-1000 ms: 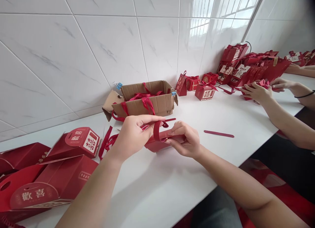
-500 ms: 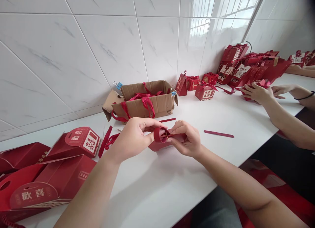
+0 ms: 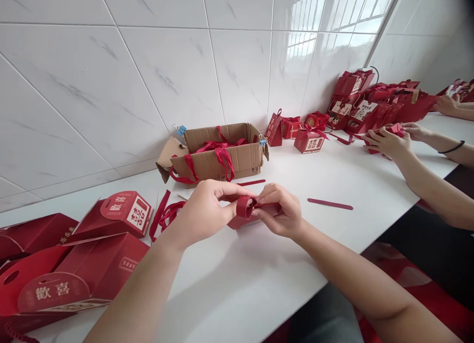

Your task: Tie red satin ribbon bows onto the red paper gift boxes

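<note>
Near the middle of the white table [image 3: 229,284], my left hand [image 3: 207,212] and my right hand [image 3: 279,209] meet over a small red gift box [image 3: 242,223]. Between them is a looped dark red strip [image 3: 243,208], which curls into a ring by my left fingertips. My left hand is closed on this strip. The thumb and fingers of my right hand pinch the strip where its loop comes together. My hands cover most of the box, so its top is largely hidden.
Behind my hands stands a cardboard box [image 3: 218,166] with red ribbons over its rim. Red gift boxes [image 3: 122,212] crowd the left. A flat red strip [image 3: 329,204] lies to the right. A co-worker's hands [image 3: 388,144] hold a red box, near stacked boxes [image 3: 365,103].
The strip's loop looks tighter and turned slightly, and my fingertips show less inside it. Both hands stay in nearly the same place. The co-worker's far hand has lifted onto their box.
</note>
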`<state>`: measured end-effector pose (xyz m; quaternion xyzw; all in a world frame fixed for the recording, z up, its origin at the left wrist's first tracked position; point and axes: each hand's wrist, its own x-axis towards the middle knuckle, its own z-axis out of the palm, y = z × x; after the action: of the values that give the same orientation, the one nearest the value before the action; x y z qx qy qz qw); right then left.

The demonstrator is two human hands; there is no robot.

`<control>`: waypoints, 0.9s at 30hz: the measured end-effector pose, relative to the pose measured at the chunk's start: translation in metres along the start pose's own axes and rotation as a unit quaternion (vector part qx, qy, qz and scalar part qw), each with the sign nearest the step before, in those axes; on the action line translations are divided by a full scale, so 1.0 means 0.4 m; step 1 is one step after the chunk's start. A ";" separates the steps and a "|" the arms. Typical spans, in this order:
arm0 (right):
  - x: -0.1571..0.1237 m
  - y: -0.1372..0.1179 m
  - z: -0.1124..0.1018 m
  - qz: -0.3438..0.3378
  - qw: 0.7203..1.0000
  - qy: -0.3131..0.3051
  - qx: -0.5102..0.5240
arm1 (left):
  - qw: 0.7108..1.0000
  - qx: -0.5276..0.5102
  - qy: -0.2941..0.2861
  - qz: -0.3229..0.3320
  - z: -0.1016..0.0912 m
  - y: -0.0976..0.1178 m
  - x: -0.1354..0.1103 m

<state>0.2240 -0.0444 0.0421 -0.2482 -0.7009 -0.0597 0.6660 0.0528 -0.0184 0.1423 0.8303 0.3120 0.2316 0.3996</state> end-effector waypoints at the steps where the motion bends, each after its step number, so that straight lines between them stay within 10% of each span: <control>1: 0.000 0.000 0.001 0.000 1.000 0.001 -0.001 | 1.000 0.005 0.004 -0.003 0.001 0.001 0.001; 19: 0.006 0.003 -0.002 -0.008 0.999 0.018 -0.046 | 0.996 0.020 -0.088 0.015 -0.027 -0.003 0.006; 27: 0.018 -0.009 -0.003 0.159 0.987 -0.018 -0.003 | 0.996 -0.036 -0.075 -0.023 -0.012 -0.057 0.035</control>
<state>0.2237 -0.0462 0.0500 -0.3599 -0.6643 0.0497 0.6532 0.0522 0.0050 0.1285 0.8232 0.2914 0.1705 0.4564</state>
